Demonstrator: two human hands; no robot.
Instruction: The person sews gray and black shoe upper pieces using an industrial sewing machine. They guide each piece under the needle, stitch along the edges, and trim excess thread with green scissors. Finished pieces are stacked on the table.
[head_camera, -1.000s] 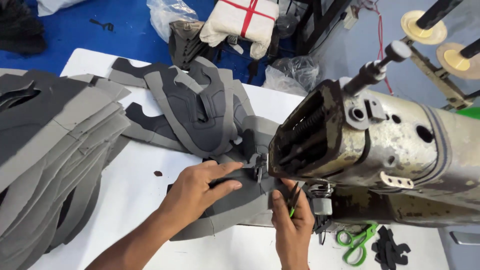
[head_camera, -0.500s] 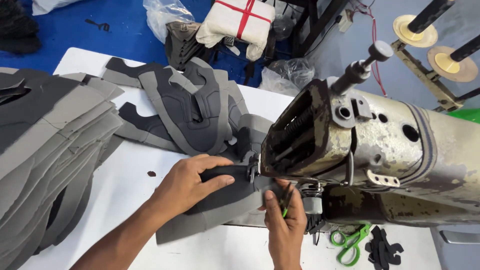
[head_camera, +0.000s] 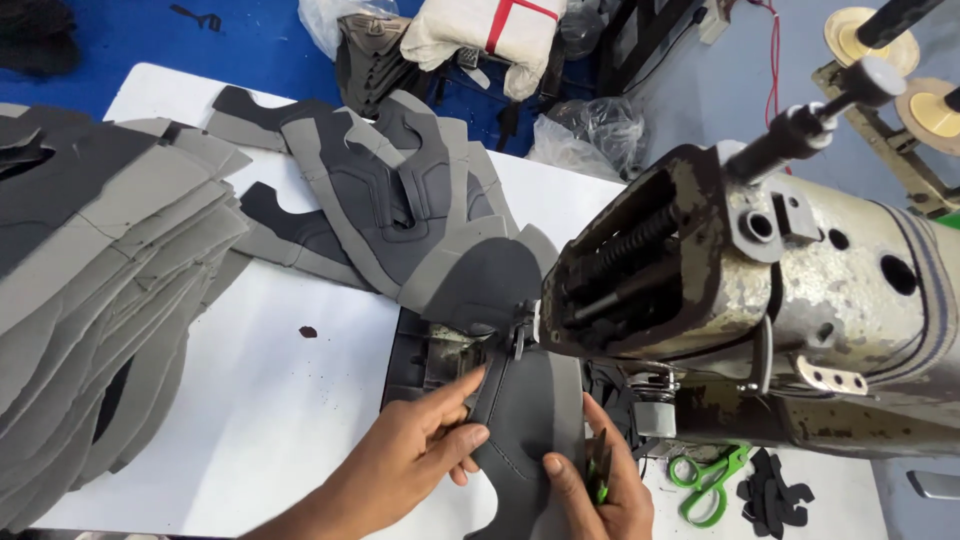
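Observation:
A dark grey cut shoe-upper piece (head_camera: 530, 410) lies under the presser foot (head_camera: 518, 335) of an old worn sewing machine (head_camera: 760, 290). My left hand (head_camera: 415, 455) pinches the piece's left edge, fingers pointing at the foot. My right hand (head_camera: 600, 480) presses the piece's right side with its fingertips and has a small green-handled snipper tucked in the palm. Sewn grey uppers (head_camera: 400, 210) trail away behind the needle.
A big stack of grey cut panels (head_camera: 90, 290) covers the left of the white table (head_camera: 270, 400). Green scissors (head_camera: 705, 480) and small black cut bits (head_camera: 775, 490) lie below the machine head. Bags and a white bundle (head_camera: 490, 30) sit beyond the far edge.
Both hands have slid back toward me from the presser foot; the grey piece now runs lengthwise toward me and part of the machine bed left of the foot is uncovered.

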